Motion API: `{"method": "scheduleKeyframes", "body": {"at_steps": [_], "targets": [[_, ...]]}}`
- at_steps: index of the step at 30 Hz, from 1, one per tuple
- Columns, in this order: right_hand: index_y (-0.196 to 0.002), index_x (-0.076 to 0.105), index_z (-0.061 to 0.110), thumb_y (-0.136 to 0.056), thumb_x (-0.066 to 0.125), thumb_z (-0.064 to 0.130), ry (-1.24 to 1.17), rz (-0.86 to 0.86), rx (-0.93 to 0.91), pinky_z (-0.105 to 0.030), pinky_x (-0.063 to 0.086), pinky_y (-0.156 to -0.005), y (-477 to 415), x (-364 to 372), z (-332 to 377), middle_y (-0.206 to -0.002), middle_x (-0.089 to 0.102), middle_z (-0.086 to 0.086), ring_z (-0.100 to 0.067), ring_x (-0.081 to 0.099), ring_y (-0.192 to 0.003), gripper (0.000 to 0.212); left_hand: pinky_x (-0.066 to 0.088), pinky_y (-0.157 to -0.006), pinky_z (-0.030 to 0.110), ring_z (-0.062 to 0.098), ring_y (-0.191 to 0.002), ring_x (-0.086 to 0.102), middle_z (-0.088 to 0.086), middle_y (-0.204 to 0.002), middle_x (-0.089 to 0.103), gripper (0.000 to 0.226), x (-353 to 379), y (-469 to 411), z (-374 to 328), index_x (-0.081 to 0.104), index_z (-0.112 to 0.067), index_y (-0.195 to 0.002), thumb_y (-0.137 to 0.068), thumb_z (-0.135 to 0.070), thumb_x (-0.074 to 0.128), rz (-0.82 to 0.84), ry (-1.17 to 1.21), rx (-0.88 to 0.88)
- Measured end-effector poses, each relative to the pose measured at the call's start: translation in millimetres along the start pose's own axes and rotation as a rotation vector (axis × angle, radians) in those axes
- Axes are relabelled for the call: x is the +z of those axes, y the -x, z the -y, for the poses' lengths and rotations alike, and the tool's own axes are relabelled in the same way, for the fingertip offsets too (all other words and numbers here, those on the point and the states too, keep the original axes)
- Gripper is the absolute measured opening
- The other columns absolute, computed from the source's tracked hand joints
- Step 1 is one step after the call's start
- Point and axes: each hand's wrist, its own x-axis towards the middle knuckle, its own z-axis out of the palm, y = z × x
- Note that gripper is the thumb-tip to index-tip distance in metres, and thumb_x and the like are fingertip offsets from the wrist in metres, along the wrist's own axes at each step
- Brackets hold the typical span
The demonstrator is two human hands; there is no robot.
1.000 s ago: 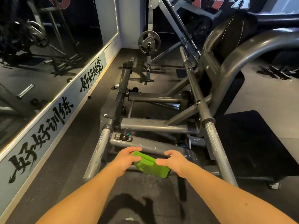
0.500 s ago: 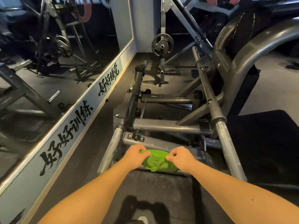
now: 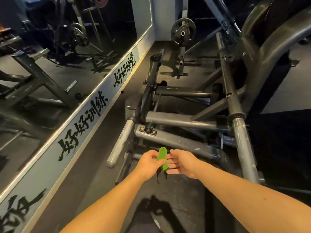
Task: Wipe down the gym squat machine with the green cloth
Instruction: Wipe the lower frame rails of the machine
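2 hands meet low over the dark floor (image 3: 104, 182). The left hand (image 3: 149, 159) pinches the green cloth (image 3: 162, 156) with curled fingers. The right hand (image 3: 182, 163) lies beside it, fingers nearly straight, touching the cloth rather than gripping it. The cloth is bunched into a narrow, soft, creased strip, its long axis running away from the person and its upper end pointing at the squat machine (image 3: 185, 121). The nearest grey crossbar (image 3: 178, 143) lies just beyond the hands, running left to right, so the left hand looks better placed to carry the cloth forward onto it. The bar is painted steel with pale scuffs; a bare metal tube (image 3: 244, 148) slopes past on the right.
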Motion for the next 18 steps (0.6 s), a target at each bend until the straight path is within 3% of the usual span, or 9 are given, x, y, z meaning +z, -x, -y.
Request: {"method": "scheduleKeyframes", "body": {"at_steps": [4, 6, 9, 12, 14, 18], "targets": [[-0.121, 0.068, -0.003, -0.099, 0.057, 0.019, 0.105, -0.155, -0.003, -0.039, 0.058, -0.082, -17, 4, -5, -0.094, 0.072, -0.015, -0.024, 0.067, -0.081, 0.032, 0.037, -0.052, 0.015, 0.007, -0.06, 0.053, -0.006, -0.07, 0.062, 0.004, 0, -16, 11, 0.07, -0.013, -0.091, -0.087, -0.013, 0.071, -0.06, -0.006, -0.014], [-0.12, 0.068, 0.002, -0.099, 0.061, 0.029, 0.11, -0.229, 0.029, -0.043, 0.057, -0.089, -28, 5, -6, -0.105, 0.072, -0.019, -0.027, 0.067, -0.09, 0.034, 0.038, -0.052, 0.014, 0.003, -0.058, 0.053, -0.007, -0.069, 0.062, 0.003, -1, -28, 16, 0.07, -0.014, -0.091, -0.088, -0.012, 0.069, -0.041, 0.027, -0.005], [-0.118, 0.069, 0.015, -0.1, 0.053, 0.053, -0.047, -0.142, 0.158, -0.045, 0.055, -0.093, -48, 6, -10, -0.121, 0.069, -0.019, -0.031, 0.063, -0.109, 0.045, 0.041, -0.059, 0.011, 0.006, -0.07, 0.059, -0.007, -0.077, 0.067, 0.008, -1, -49, 21, 0.07, -0.019, -0.091, -0.091, -0.011, 0.069, 0.056, 0.049, 0.022], [-0.123, 0.067, 0.015, -0.099, 0.056, 0.05, -0.256, -0.161, 0.139, -0.049, 0.055, -0.099, -78, 6, -17, -0.116, 0.072, -0.014, -0.029, 0.067, -0.108, 0.043, 0.044, -0.062, 0.015, 0.006, -0.071, 0.061, -0.008, -0.079, 0.069, 0.014, 2, -68, 24, 0.069, -0.026, -0.089, -0.092, -0.013, 0.067, 0.155, 0.02, 0.065], [-0.119, 0.068, 0.016, -0.104, 0.053, 0.038, -0.321, -0.226, 0.094, -0.043, 0.052, -0.101, -92, 8, -22, -0.106, 0.077, -0.008, -0.023, 0.069, -0.102, 0.031, 0.045, -0.067, 0.018, 0.01, -0.075, 0.06, -0.003, -0.085, 0.067, 0.011, 6, -77, 28, 0.068, -0.022, -0.093, -0.091, -0.011, 0.067, 0.184, -0.012, 0.066], [-0.116, 0.068, 0.009, -0.105, 0.053, 0.021, -0.291, -0.409, 0.006, -0.036, 0.055, -0.074, -118, 1, -20, -0.109, 0.075, -0.014, -0.024, 0.069, -0.087, 0.022, 0.048, -0.084, 0.024, 0.012, -0.087, 0.062, -0.002, -0.102, 0.062, 0.016, 15, -95, 39, 0.067, -0.023, -0.096, -0.085, -0.014, 0.075, 0.056, 0.007, 0.076]]}}
